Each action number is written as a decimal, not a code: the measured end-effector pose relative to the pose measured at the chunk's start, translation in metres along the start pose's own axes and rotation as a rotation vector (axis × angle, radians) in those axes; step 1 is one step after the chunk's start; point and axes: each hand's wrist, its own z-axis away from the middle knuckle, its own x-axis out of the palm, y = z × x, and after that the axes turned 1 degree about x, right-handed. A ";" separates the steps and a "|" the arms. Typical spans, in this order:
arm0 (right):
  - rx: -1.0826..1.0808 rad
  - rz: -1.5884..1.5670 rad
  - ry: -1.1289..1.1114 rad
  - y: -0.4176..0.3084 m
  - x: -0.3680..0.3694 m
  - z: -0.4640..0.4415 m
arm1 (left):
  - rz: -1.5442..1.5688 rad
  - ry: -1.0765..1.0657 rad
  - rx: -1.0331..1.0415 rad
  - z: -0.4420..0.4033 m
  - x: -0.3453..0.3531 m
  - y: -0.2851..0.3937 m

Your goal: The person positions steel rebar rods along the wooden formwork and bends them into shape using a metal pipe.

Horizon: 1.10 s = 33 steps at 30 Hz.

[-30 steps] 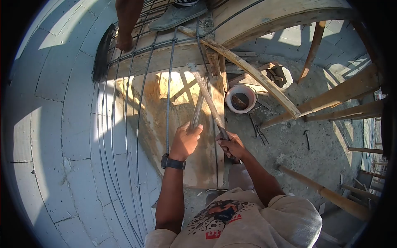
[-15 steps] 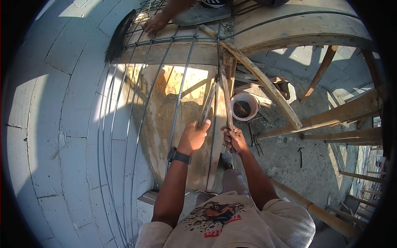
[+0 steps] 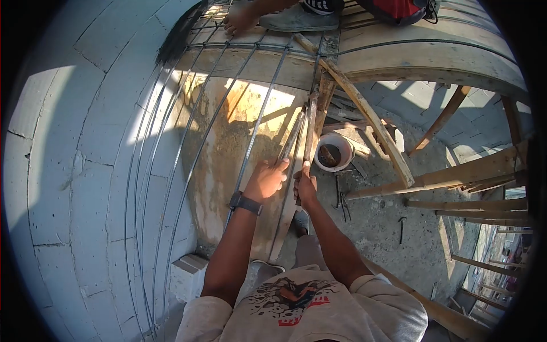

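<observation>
My left hand (image 3: 265, 181) is closed around the lower end of a short, worn, dark rod (image 3: 292, 135). A longer rod (image 3: 311, 128), brownish and stained, is gripped in my right hand (image 3: 306, 187), with the thumb along it. Both rods slant up and away, close together at their far ends, beside a thin steel bar (image 3: 318, 65) that comes down from the edge of the curved wooden formwork (image 3: 273, 71). I cannot tell how the rod tips meet the bar. Left of my hands, a ribbed rebar (image 3: 255, 131) passes over the stained board (image 3: 219, 148).
Another person's hand (image 3: 238, 24) and shoe (image 3: 299, 21) are on the rebar grid above. A wooden batten (image 3: 370, 111) leans at the right, over a bucket (image 3: 334, 153). Wooden props (image 3: 439, 169) cross the right side; a block wall (image 3: 85, 171) stands left.
The view has shifted slightly. My right hand has come left and nearer my left hand, and the rods are closer together. The co-worker's hand has moved a little on the grid.
</observation>
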 end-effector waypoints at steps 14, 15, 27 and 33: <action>0.197 -0.193 -0.097 0.002 0.030 -0.018 | -0.539 -0.018 0.391 -0.039 -0.021 -0.042; 0.164 -0.174 -0.081 0.003 0.031 -0.019 | -0.359 0.033 0.207 -0.006 -0.002 -0.013; -0.158 0.222 0.196 0.011 0.019 -0.015 | -0.251 0.264 0.216 -0.023 -0.012 -0.153; 0.028 0.113 -0.073 -0.022 0.012 0.019 | -0.377 0.290 0.181 -0.002 -0.012 -0.118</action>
